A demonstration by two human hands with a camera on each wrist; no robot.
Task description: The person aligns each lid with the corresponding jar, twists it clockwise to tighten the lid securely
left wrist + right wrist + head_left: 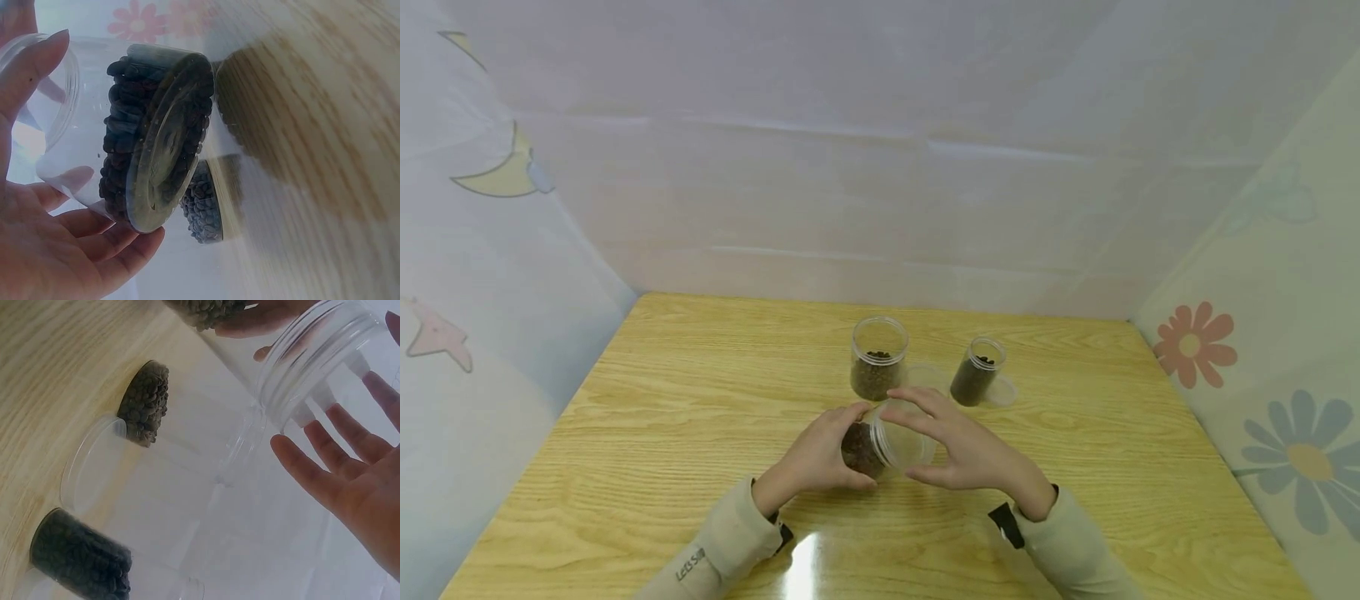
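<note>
A clear screw-top jar (862, 450) with dark beans lies tilted between both hands, its mouth toward the right. My left hand (822, 450) grips it round the bean-filled body; the thumb and fingers on the wall show in the left wrist view. The right hand (958, 442) curves round the threaded mouth, and its fingertips touch the rim (300, 369) in the right wrist view. A translucent round disc (921, 454) shows beyond the mouth, partly behind the right hand. Whether it is a lid on the table, I cannot tell.
Behind the hands stands a wide open jar (878, 375) part filled with beans, a translucent lid (87, 464) beside it. To the right, a narrower open jar (973, 379) of dark beans has its lid (1002, 391) next to it. Cloth hangs round the wooden table (700, 375).
</note>
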